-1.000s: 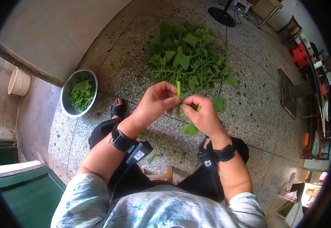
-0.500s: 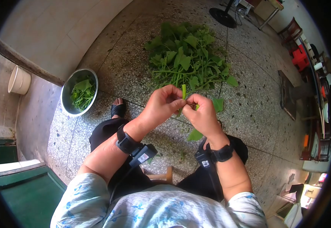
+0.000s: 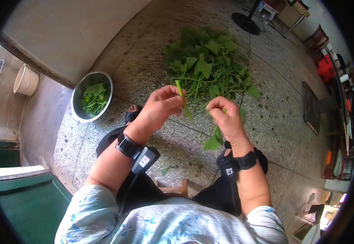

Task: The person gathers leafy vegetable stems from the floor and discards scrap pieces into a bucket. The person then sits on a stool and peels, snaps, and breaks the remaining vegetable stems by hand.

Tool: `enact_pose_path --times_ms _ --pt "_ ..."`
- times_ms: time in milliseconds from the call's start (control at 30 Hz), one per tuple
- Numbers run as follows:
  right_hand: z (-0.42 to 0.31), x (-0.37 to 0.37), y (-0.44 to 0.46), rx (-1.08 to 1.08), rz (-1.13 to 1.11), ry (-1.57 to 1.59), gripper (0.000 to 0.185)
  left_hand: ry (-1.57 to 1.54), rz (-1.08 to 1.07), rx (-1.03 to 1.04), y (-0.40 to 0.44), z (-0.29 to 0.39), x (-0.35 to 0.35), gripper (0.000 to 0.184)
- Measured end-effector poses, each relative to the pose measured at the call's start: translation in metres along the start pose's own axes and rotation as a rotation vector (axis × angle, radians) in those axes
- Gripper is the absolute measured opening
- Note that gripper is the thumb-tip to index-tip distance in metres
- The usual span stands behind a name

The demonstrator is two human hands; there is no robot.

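My left hand (image 3: pixel 162 106) pinches a short green stem (image 3: pixel 180 88) between thumb and fingers, with a thin peeled strip or leaf bit hanging below it. To its right, and apart from it, my right hand (image 3: pixel 226 117) is closed around a leafy piece; its green leaf (image 3: pixel 212 141) hangs beneath the palm. Beyond both hands lies a large heap of leafy green vines (image 3: pixel 209 61) on the floor. At the left stands a metal basin (image 3: pixel 75 106) holding cut greens (image 3: pixel 95 99).
Leaf scraps (image 3: pixel 168 168) lie on the speckled floor near a wooden stool (image 3: pixel 184 188) under me. A white bucket (image 3: pixel 26 80) is at far left. A black round stand base (image 3: pixel 246 23) is at the top, a red stool (image 3: pixel 325 68) at the right.
My hands have moved apart, the left one going left with the stem and the right one going right with the leafy piece. The whole view has shifted slightly.
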State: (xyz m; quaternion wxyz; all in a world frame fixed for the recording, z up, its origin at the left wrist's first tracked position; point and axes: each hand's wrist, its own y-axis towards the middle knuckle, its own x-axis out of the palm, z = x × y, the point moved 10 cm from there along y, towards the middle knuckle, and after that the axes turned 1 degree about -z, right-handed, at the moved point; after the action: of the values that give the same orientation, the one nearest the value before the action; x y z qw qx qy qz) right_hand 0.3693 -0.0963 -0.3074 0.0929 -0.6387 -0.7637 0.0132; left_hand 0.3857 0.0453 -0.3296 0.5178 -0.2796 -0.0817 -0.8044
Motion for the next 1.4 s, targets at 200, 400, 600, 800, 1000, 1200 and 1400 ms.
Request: enact_pose_path --times_ms 200,400,600,800,1000,1200,1400 --pt "0.002 0.016 0.005 -0.136 -0.020 -0.515 0.013 0.232 0.066 0.009 -0.004 0.007 -0.010 0.006" --pt "0.006 0.040 0.003 -0.069 -0.183 -0.588 0.015 0.457 -0.062 -0.067 -0.010 -0.002 0.008 0.007" --pt "-0.007 0.050 -0.003 -0.138 -0.245 -0.474 0.011 0.593 -0.071 -0.003 -0.014 0.015 0.012 0.010" --pt "-0.008 0.034 -0.001 -0.104 -0.094 -0.248 0.008 0.949 -0.010 0.250 -0.020 0.043 0.014 0.014" --pt "-0.018 0.035 -0.001 -0.293 -0.036 -0.383 0.007 0.835 0.050 0.202 -0.018 0.026 0.018 0.010" --pt "-0.015 0.034 -0.001 -0.258 -0.038 -0.427 0.006 0.319 0.086 0.113 -0.012 0.017 0.001 0.007" --pt "0.006 0.015 0.003 -0.033 -0.043 -0.080 0.006 0.188 0.054 0.116 -0.014 0.030 0.000 0.031"
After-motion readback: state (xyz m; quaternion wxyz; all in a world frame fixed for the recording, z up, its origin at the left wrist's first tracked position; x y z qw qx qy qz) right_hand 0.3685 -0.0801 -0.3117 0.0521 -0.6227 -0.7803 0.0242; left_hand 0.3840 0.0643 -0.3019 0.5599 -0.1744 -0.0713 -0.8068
